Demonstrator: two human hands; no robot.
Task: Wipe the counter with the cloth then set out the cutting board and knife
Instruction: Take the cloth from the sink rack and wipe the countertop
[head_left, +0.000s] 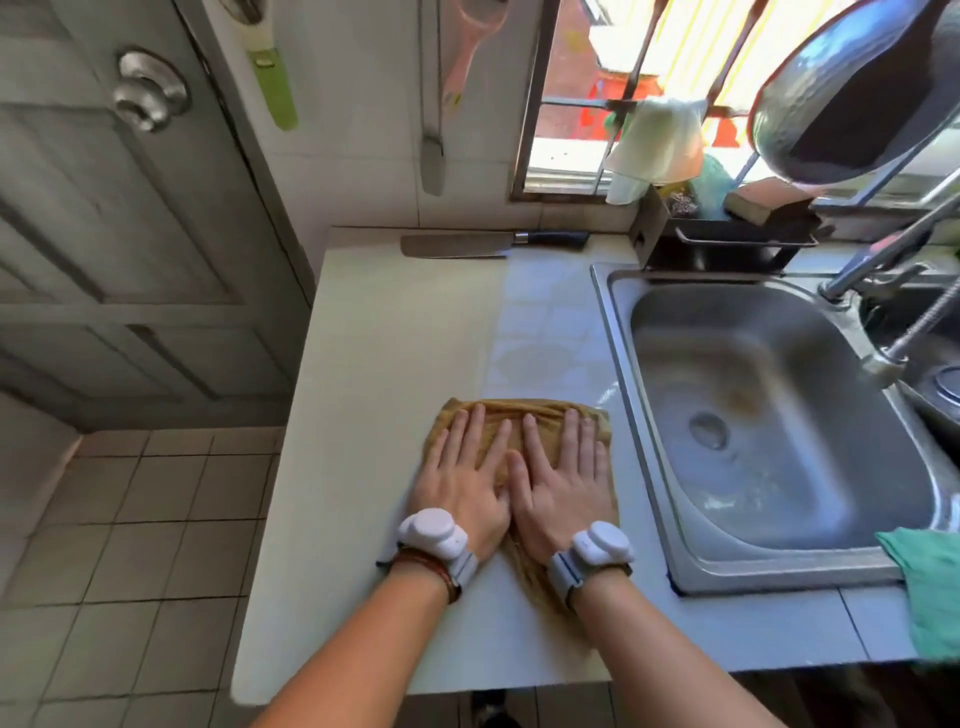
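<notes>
Left hand (464, 480) and right hand (563, 486) press flat, fingers spread and gripping nothing, on a mustard-brown cloth (524, 423) atop the pale counter (395, 338).

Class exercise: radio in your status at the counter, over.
Left hand and right hand flat on brown cloth, wiping. Knife at back wall. Nothing blocks the counter.

Mustard-brown ribbed cloth (524, 431); cream surface (395, 332); steel-grey metal sink (769, 415); black-handled steel knife (493, 243); teal rag (930, 587); white wristbands (434, 535).
</notes>
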